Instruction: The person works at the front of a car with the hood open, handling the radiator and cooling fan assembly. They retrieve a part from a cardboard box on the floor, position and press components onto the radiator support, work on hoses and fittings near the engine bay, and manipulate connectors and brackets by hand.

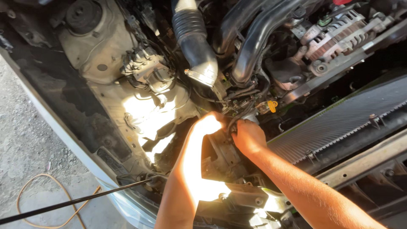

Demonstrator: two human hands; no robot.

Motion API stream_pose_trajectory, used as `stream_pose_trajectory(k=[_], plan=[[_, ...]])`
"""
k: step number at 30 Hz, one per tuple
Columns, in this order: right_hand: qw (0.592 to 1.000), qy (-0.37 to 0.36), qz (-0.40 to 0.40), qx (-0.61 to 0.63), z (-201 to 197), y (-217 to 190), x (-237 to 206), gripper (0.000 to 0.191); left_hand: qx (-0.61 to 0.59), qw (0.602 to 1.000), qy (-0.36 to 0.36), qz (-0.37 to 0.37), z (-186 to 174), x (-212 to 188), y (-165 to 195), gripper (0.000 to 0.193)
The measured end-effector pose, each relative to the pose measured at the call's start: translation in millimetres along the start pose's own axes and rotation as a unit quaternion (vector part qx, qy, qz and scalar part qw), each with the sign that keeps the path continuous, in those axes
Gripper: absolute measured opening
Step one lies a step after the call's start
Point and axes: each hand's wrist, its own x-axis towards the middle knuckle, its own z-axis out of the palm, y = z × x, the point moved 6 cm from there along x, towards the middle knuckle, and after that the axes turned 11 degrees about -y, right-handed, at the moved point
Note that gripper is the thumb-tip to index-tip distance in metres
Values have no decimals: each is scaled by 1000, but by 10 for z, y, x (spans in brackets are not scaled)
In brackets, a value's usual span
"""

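Near the centre of the frame, both hands are reached down into an open engine bay. The right hand (248, 136) is curled shut, its fingers wrapped around a bundle of dark hoses (239, 115) that runs down from the engine just above the knuckles; the bundle is gripped at its lower end, where it meets a pale metal part that is hard to make out. The left hand (210, 123) is placed just left of the right one, touching or almost touching the same bundle, but it is washed out by strong sunlight and whether its fingers are spread or closed cannot be told. What lies under both palms is hidden. A yellow cap (272, 105) is seen just right of the hoses, and a ribbed black intake duct (196, 40) descends from the top centre. An alternator (335, 34) is set at the upper right, and the radiator (339, 121) slants across the right side. A thin black prop rod (72, 202) crosses the lower left, above grey concrete ground (21, 140) on which an orange cord (38, 186) is looped.
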Motion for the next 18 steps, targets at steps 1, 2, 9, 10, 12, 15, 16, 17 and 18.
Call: stream_pose_trajectory(k=[1,2,9,10,12,15,16,17,18], plan=[[999,28,-9,25,-21,-6,-33,36,0,1000,-1,3,2,1,8,33],[997,58,-19,49,-33,-12,-69,34,0,1000,-2,6,1,4,11,32],[980,150,-90,99,-10,-29,-149,24,7,1000,-7,11,12,12,37,30],[978,159,-96,97,-24,-29,-143,24,8,1000,-7,13,13,9,43,30],[975,173,-105,93,-43,-41,-145,24,10,1000,-10,19,15,16,44,30],[975,176,-113,76,-43,-53,-151,26,13,999,-12,34,18,42,19,29],[976,170,-113,78,-34,-48,-147,26,13,999,-13,39,18,54,1,29],[976,165,-114,81,-30,-44,-147,25,12,999,-13,44,23,65,-13,28],[976,163,-114,84,-25,-33,-139,25,13,999,-13,49,25,75,-18,28]])
